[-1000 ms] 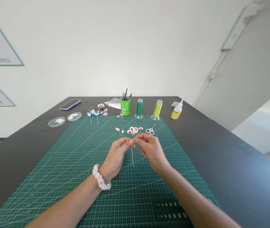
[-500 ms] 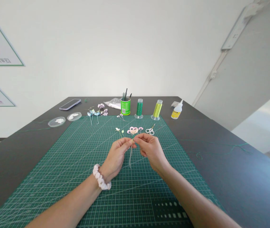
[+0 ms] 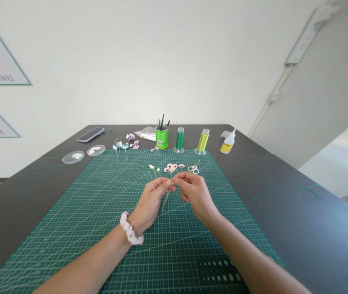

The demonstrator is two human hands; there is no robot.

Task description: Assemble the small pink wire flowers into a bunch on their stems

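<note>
Over the green cutting mat (image 3: 106, 228), my left hand (image 3: 151, 200) pinches the stem of a small pale pink artificial flower (image 3: 171, 169) between thumb and forefinger. My right hand (image 3: 194, 192) is closed at the same spot, its fingertips touching the left ones around the stem. A bit of green shows under the bloom. The loose stem ends hang below the fingers, slanting down to the left. Just behind the flower lie several pink looped petals (image 3: 181, 166). White-handled scissors (image 3: 193, 168) rest to their right, and a small bud (image 3: 152, 167) on a stem lies to their left.
Across the back stand a green can (image 3: 161, 138) of tools, a green thread spool (image 3: 179, 139), a yellow-green spool (image 3: 202, 141) and a glue bottle (image 3: 228, 143). Blue flowers (image 3: 118, 145), two shallow dishes (image 3: 73, 157) and a phone (image 3: 90, 134) lie at the left.
The pink flower has turned a little in my fingers, and its hanging stem ends have swung left. Both hands stay in almost the same place.
</note>
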